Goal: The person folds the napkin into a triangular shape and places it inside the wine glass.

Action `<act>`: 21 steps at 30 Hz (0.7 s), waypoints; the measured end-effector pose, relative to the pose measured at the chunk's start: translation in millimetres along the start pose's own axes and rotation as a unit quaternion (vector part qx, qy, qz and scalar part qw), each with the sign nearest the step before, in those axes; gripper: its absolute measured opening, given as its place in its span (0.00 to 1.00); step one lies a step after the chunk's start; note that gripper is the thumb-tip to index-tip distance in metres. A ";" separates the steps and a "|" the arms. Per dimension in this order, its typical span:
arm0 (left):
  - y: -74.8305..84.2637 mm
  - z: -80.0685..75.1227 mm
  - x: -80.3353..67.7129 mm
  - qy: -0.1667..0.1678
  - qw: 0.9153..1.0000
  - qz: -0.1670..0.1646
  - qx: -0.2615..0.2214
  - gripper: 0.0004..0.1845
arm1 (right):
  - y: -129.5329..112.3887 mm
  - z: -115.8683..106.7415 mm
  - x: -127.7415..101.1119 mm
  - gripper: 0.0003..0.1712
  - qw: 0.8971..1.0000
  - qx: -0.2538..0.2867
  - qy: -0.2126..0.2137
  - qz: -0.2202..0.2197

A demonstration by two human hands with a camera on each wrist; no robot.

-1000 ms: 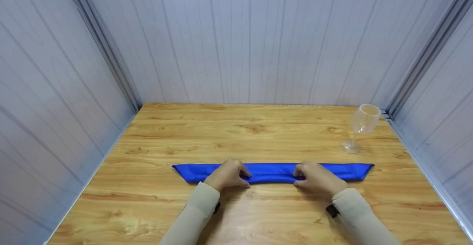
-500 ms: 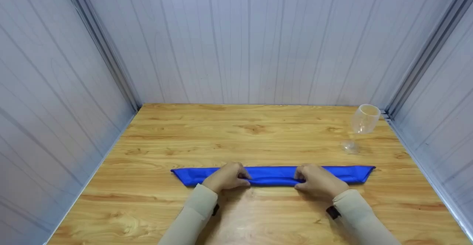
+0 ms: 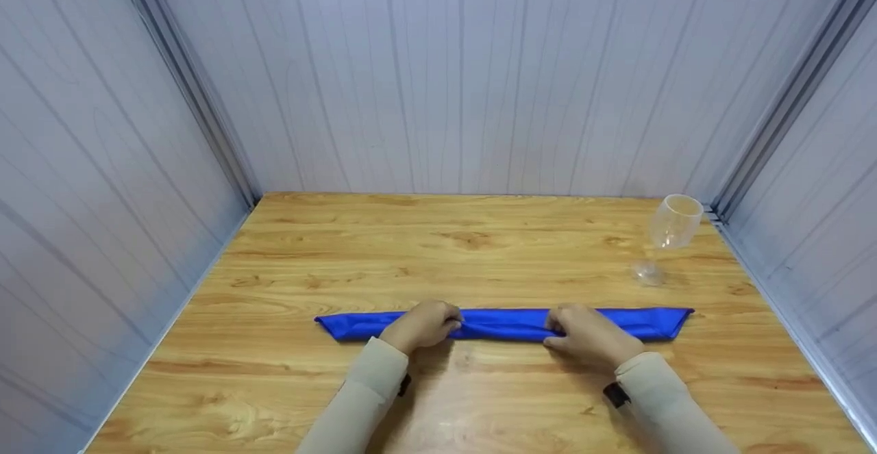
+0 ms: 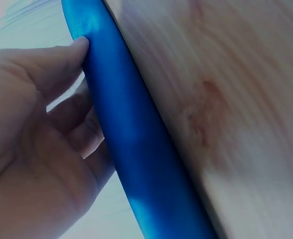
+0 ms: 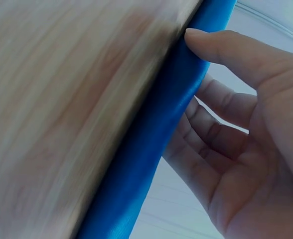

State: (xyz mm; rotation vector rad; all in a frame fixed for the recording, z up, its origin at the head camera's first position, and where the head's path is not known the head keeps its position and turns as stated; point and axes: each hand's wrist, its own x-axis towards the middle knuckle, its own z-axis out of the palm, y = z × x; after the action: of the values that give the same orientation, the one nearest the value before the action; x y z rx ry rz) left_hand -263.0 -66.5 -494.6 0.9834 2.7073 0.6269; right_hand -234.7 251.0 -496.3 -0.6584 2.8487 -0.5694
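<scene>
A shiny blue cloth point(image 3: 507, 324) lies across the wooden table as a long, narrow folded strip with slanted ends. Left of its middle, my left hand point(image 3: 420, 325) grips it; in the left wrist view the thumb point(image 4: 79, 49) presses on the blue cloth point(image 4: 131, 129) and the other fingers curl behind it. On the right side my right hand point(image 3: 590, 334) pinches the strip. The right wrist view has that thumb point(image 5: 199, 41) on the edge of the cloth point(image 5: 151, 114), fingers bent on its far side. The palms partly hide the strip in the head view.
A clear stemmed glass point(image 3: 675, 222) stands upright at the back right, beyond the strip's right end. Pale panel walls point(image 3: 438, 84) enclose the wooden table point(image 3: 356, 248) at the back and both sides.
The strip has shifted slightly toward me, and its near edge has been drawn in, so it looks a little narrower. My left thumb has moved in closer to the fingers.
</scene>
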 end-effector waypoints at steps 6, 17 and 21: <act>-2.7 -1.8 2.5 0.007 0.998 -0.042 -0.043 0.06 | 0.4 -0.4 0.6 0.06 1.000 -0.007 0.006 -0.012; -7.7 -2.0 9.2 0.034 0.995 -0.069 -0.064 0.03 | 5.3 2.4 1.4 0.06 0.998 -0.016 0.024 -0.047; -8.1 -0.9 9.9 0.038 0.994 -0.071 -0.068 0.03 | 7.7 1.9 -0.2 0.04 0.998 -0.003 0.030 -0.055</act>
State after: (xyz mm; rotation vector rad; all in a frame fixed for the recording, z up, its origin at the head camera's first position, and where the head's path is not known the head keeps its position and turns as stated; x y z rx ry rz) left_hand -275.3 -66.0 -497.8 0.7403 2.7265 0.8243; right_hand -237.1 256.8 -501.1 -0.8182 2.8837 -0.6062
